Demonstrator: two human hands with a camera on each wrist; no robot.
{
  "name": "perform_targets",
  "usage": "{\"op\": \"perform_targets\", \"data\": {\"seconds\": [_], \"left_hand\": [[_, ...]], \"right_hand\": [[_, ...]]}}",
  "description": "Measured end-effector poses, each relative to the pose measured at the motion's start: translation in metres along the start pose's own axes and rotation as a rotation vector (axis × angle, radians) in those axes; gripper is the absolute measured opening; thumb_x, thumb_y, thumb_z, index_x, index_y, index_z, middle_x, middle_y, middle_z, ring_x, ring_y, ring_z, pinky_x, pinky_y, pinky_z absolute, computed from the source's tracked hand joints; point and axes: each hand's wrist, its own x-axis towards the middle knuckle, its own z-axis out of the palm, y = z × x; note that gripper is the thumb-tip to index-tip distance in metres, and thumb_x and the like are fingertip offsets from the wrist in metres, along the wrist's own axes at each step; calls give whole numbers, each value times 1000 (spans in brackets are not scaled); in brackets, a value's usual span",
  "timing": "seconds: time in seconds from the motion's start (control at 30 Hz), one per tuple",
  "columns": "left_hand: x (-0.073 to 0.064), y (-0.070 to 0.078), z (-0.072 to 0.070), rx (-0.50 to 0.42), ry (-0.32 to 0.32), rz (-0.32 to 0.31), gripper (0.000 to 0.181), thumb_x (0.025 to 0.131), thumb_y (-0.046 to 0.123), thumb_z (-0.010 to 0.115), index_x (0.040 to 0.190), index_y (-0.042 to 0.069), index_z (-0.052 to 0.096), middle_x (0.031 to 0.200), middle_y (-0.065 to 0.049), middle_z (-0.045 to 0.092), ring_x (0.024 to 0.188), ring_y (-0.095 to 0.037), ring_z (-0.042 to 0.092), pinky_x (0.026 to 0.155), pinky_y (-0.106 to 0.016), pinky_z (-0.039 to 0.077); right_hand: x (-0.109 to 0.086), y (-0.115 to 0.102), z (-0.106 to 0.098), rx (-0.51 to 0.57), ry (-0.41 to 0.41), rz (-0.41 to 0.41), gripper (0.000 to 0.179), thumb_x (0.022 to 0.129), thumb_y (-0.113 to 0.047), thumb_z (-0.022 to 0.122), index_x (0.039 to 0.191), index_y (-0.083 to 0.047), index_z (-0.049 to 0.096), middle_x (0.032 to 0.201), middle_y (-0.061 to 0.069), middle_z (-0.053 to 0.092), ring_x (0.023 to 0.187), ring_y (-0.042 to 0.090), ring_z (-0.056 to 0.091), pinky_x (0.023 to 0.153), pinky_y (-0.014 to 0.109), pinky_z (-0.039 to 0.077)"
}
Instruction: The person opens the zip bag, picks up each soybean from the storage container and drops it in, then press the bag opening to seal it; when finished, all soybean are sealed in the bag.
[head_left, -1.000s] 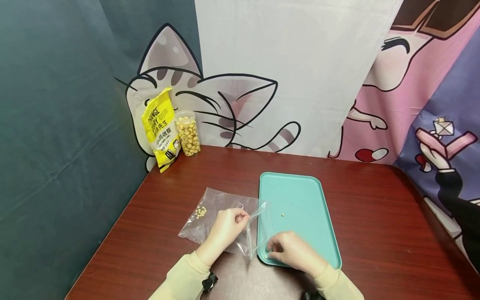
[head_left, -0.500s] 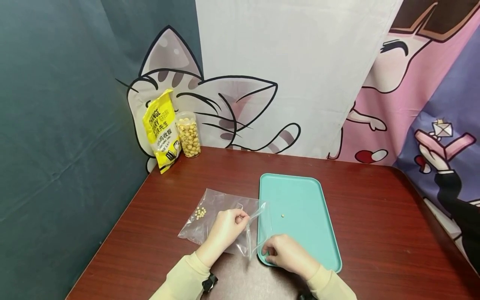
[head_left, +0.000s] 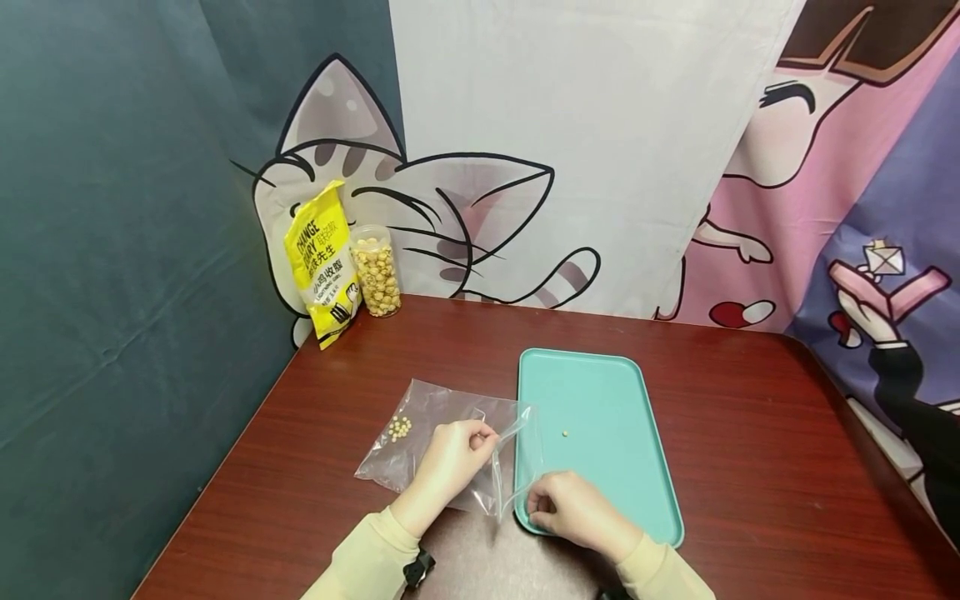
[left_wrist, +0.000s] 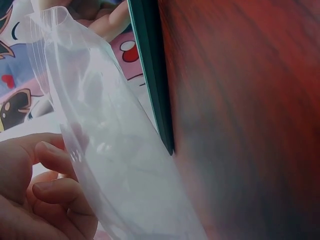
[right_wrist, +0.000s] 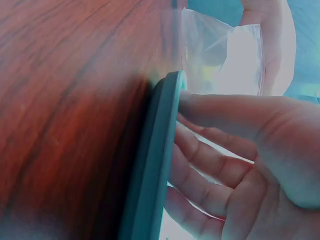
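A clear zip bag (head_left: 442, 400) lies flat on the table, a small cluster of pale yellow pieces like soybeans (head_left: 400, 428) at its far left end. My left hand (head_left: 453, 454) pinches the bag near its open mouth, which overlaps the left edge of the turquoise tray (head_left: 600, 400). In the left wrist view, thumb and curled fingers are at the bag's film (left_wrist: 115, 145). My right hand (head_left: 573, 510) reaches down into the tray's near left corner with bent fingers. The tray rim (right_wrist: 160, 130) hides its fingertips in the right wrist view. One yellow piece (head_left: 566, 433) lies mid-tray.
At the back left, a yellow printed packet (head_left: 322, 267) leans against the wall cloth. Next to it stands a clear plastic jar (head_left: 377, 271) full of popcorn-like pieces. Wooden tabletop (head_left: 750, 433) extends right of the tray.
My right hand has shifted slightly left and down into the tray corner, covering a small yellow piece seen there a second ago. My left hand and the bag stay put.
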Motion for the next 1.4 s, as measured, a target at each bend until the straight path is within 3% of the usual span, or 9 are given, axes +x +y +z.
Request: {"op": "perform_targets", "data": {"seconds": [0.53, 0.97, 1.27, 1.4], "left_hand": [[-1, 0, -1, -13, 1, -6, 8, 83, 11, 66, 78, 12, 71, 53, 12, 54, 46, 5, 38, 47, -17, 35], [-1, 1, 0, -3, -1, 7, 7, 83, 11, 66, 78, 12, 71, 55, 11, 57, 47, 5, 40, 48, -16, 36], [-1, 3, 0, 0, -12, 12, 7, 84, 12, 66, 79, 12, 72, 55, 11, 57, 47, 6, 41, 48, -16, 37], [0, 3, 1, 1, -15, 14, 8, 85, 12, 66, 79, 12, 72, 55, 11, 58, 47, 6, 40, 48, -16, 37]], "right_hand": [[-6, -3, -17, -1, 144, -32, 14, 78, -11, 74, 75, -20, 64, 70, -15, 56, 63, -5, 48, 56, 17, 41], [3, -9, -24, 26, 248, 6, 12, 80, -13, 72, 79, -22, 65, 67, -19, 53, 60, -5, 47, 55, 17, 42], [14, -12, -24, -31, 246, 58, 9, 80, -15, 74, 80, -21, 67, 66, -18, 53, 60, -5, 45, 56, 19, 41], [19, -12, -21, -49, 267, 43, 10, 79, -18, 75, 80, -23, 66, 65, -20, 50, 58, -7, 44, 73, 35, 48]]}}
